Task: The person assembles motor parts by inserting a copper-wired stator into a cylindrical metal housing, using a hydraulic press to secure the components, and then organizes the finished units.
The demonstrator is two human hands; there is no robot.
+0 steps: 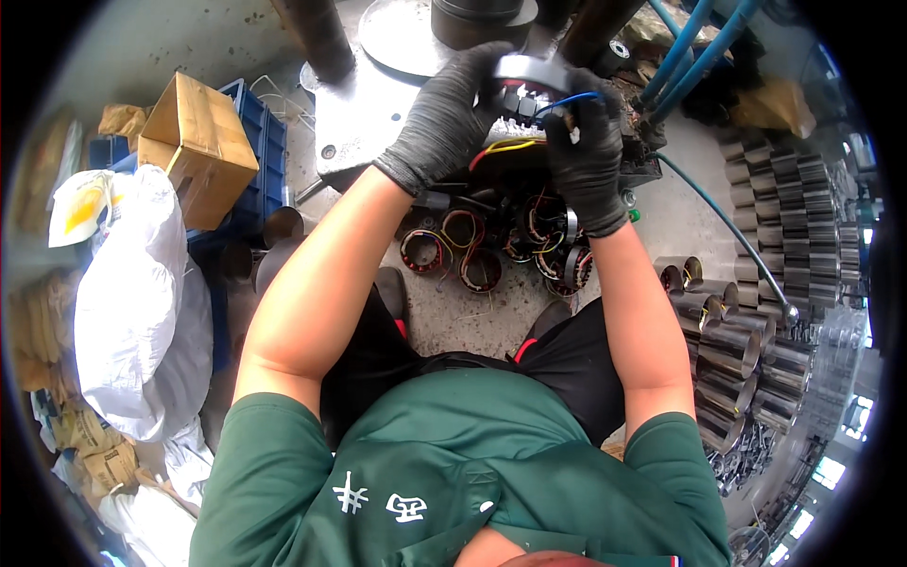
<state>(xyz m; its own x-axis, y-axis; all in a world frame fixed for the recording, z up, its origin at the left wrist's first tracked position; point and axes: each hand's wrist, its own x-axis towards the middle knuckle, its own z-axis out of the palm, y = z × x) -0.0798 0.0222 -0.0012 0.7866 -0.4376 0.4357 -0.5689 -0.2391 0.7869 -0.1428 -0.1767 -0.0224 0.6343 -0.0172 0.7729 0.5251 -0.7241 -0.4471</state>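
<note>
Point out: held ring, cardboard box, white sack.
Held ring [531, 71], head view: grey outer wall.
Cardboard box [213, 151], head view: brown side panel.
White sack [132, 307], head view: middle of its bulging side.

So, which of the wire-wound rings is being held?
The grey-rimmed ring between the gloved left hand and right hand; neither hand is on the other rings clustered below.

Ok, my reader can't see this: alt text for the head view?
A person's left hand and right hand, black-gloved, hold a wired ring near a metal platform. Similar rings lie on the floor; metal cylinders crowd the right side.
</note>
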